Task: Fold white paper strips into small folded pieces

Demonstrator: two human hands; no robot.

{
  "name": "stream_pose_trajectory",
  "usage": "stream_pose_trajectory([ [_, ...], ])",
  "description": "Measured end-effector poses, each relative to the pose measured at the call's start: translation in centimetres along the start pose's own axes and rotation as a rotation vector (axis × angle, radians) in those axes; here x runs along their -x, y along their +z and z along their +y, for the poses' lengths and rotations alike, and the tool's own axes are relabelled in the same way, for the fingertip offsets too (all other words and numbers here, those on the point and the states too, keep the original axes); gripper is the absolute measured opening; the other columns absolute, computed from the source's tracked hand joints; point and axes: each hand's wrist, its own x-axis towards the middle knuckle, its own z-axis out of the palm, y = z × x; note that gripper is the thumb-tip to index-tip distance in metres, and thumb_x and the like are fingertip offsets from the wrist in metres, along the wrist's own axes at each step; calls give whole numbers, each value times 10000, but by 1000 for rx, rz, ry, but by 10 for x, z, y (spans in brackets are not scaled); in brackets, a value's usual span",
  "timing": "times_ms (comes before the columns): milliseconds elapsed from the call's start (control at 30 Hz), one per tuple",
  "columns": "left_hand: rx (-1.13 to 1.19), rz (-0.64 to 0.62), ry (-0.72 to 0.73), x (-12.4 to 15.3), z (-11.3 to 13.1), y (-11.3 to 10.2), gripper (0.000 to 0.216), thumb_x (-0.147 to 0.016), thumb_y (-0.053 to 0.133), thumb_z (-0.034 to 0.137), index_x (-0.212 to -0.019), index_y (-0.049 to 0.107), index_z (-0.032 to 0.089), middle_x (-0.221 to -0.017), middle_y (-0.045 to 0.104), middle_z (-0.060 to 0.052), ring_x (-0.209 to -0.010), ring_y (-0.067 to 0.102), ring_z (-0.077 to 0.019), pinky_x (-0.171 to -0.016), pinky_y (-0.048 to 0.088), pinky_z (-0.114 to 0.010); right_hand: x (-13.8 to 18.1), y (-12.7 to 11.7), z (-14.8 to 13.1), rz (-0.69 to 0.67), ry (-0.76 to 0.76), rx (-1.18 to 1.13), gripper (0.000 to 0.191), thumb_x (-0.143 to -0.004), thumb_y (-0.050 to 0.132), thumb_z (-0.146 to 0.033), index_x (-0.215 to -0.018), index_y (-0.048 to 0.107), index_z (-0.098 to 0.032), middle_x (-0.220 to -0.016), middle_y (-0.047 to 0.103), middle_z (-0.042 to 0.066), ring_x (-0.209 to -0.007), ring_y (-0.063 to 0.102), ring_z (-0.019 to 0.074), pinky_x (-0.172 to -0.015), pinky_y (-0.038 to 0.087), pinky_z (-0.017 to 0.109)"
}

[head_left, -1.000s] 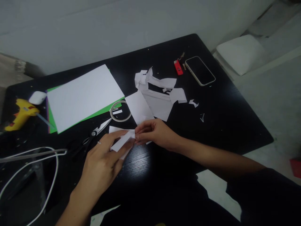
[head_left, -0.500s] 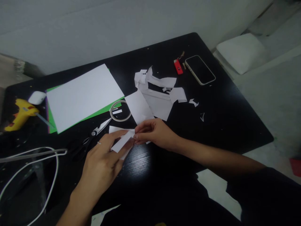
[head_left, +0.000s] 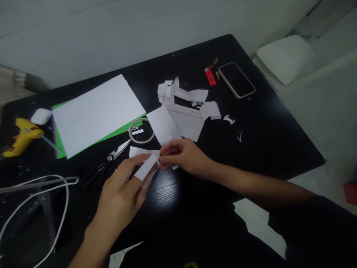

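- Folded paper strip (head_left: pixel 146 167) has shifted slightly since the earlier frame; it sits between my hands, at the table's (head_left: pixel 279 149) near side.
- Right hand (head_left: pixel 192 158): fingers pinched on its end. Left hand (head_left: pixel 119 190): fingers spread around it; clamping I cannot tell.
- Beyond: paper pieces (head_left: pixel 189 123) lie cut; the held fold, I judge, is unfinished; the white sheet (head_left: pixel 97 115) appears uncut.

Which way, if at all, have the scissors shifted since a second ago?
No: against the white ring on the table, the scissors keep their place, blades by its lower-left rim; the whole view shifted slightly.
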Motion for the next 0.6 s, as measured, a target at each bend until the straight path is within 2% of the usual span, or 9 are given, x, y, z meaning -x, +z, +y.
stream_pose_trajectory([
  [167, -31, -29, -12, 2, 0, 2, 320, -961, 713, 95, -1271, 679, 167, -1341, 695, -119, -1129, 729, -242, -875, 615, -330, 0, 0, 1, 11, -8, -29, 400, -537, 1030, -184, -846, 781, -132, -763, 801, 23, -727, 782, 147, -795, 686, 288],
  [433, -105, -30, -19, 3, 1, 3, 317, -977, 696, 145, -1288, 683, 202, -1355, 692, -115, -1048, 737, -246, -817, 613, -346, 0, 0, 2, 12, -6, -28, 398, -544, 1031, -180, -854, 784, -141, -785, 807, 25, -739, 787, 149, -818, 693, 305],
  [600, -130, -54, -16, 6, 0, 3, 383, -962, 671, 112, -1331, 672, 216, -1396, 674, -120, -1043, 733, -256, -772, 608, -351, 0, 0, 2, 13, -11, -31, 425, -513, 1040, -172, -850, 783, -144, -769, 801, 16, -717, 781, 140, -771, 683, 270],
])
